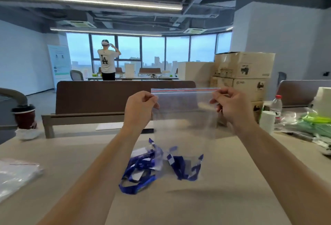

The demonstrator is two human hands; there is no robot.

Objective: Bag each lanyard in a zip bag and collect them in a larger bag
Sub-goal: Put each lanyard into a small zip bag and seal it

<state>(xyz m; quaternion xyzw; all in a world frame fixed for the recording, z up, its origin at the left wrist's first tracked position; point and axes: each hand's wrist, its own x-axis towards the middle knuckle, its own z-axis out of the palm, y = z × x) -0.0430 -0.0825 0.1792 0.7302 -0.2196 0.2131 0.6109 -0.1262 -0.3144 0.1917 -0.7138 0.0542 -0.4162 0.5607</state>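
I hold a clear zip bag (184,117) up in the air above the table, its red and blue zip strip along the top. My left hand (138,107) pinches the top left corner and my right hand (231,105) pinches the top right corner. A blue lanyard (186,168) lies bunched in the bottom of the bag. On the table below and to the left lies a pile of blue lanyards (141,167) with white cards.
A stack of clear bags (16,173) lies at the table's left edge. A paper cup (25,115) stands far left. At the right are a water bottle (276,106), a white roll (267,121) and green items in plastic (311,124). Cardboard boxes and a person stand farther back.
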